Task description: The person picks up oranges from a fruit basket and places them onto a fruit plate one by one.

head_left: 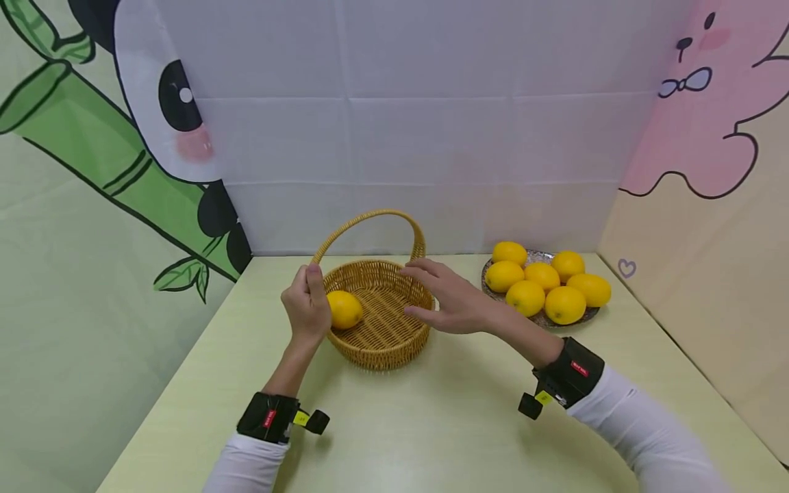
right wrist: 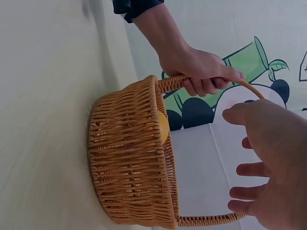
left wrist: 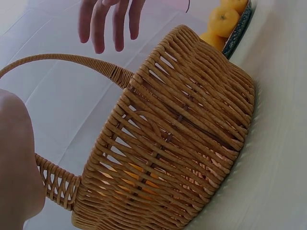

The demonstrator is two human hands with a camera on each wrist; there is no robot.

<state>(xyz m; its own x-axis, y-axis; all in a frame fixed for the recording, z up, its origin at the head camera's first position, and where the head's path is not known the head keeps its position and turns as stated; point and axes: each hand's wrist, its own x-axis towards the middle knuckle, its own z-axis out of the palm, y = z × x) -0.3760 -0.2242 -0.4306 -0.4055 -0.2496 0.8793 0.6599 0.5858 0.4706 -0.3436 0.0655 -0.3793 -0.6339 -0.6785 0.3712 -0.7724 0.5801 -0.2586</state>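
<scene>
A round wicker basket (head_left: pixel 377 356) with a tall arched handle (head_left: pixel 370 215) stands on the table. One lemon (head_left: pixel 344 309) lies inside it, against the left wall. My left hand (head_left: pixel 307 301) grips the handle low on its left side, the fingers (right wrist: pixel 204 86) curled round it in the right wrist view. Over the basket's right rim hovers my right hand (head_left: pixel 453 298), fingers spread and nothing held. In the left wrist view, the right hand's fingers (left wrist: pixel 98 26) hang above the rim, and the lemon shows dimly through the weave.
A dark patterned plate (head_left: pixel 537 257) with several lemons (head_left: pixel 542 277) stands at the back right of the table (head_left: pixel 394 438). Behind it rises a pale cloth wall (head_left: pixel 425 137); printed side panels carry a panda with bamboo on the left and a pink figure on the right.
</scene>
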